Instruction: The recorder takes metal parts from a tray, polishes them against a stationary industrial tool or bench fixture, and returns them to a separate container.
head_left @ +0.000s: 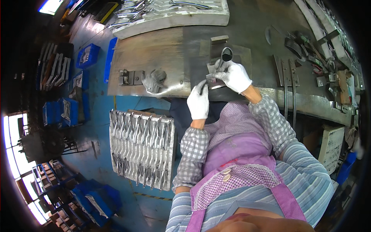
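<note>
Striped shirt (309,164) nearest, right fingers (219,69) pinch an oval-ended piece (227,54) jutting beyond, left fingers' (201,86) state unclear.

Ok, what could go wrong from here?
The gloved left hand and right hand work close to the small metal piece, so a fingertip might get pinched. The long metal strips overhang the bench edge near the right sleeve, which could snag them. The crumpled grey cloth near that edge might fall.
</note>
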{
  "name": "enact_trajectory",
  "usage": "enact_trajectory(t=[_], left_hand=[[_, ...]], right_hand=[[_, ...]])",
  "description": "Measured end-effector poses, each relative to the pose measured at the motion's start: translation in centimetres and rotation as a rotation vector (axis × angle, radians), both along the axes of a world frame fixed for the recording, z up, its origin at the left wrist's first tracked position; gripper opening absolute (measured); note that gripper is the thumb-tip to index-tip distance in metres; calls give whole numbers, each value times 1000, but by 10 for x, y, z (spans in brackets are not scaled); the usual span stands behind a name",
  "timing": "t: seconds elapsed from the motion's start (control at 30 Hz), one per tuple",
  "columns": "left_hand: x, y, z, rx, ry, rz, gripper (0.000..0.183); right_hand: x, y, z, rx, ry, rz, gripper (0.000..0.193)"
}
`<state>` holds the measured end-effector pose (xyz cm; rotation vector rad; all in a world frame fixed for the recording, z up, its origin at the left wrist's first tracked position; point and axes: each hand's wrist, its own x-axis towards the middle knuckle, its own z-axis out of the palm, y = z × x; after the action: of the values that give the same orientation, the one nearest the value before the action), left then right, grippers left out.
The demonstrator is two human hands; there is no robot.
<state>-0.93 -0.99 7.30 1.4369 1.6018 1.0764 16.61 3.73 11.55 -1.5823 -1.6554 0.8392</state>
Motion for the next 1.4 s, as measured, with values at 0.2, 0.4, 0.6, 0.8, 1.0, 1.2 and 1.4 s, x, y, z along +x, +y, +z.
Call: enact_trajectory(t=[0.2, 0.4, 0.6, 0.8, 1.0, 1.2, 1.4], left_hand=[[20, 19, -8, 54, -43, 56, 18], [35, 22, -4, 19, 45, 94, 19], [29, 27, -17, 4, -61, 101, 20], [24, 24, -20, -19, 27, 70, 22], [34, 28, -17, 21, 88, 28, 23], [21, 30, -8, 93, 178, 21, 23], [-29, -3, -7, -55, -198, -11, 31]], right_hand=[[-6, -1, 4, 1, -15, -60, 32], [25, 1, -17, -11, 504, 83, 42], [49, -16, -67, 534, -17, 88, 22], [43, -22, -69, 436, 37, 30, 28], [52, -12, -69, 426, 144, -21, 20], [52, 0, -52, 147, 344, 36, 22], [-48, -27, -7, 249, 1, 127, 31]])
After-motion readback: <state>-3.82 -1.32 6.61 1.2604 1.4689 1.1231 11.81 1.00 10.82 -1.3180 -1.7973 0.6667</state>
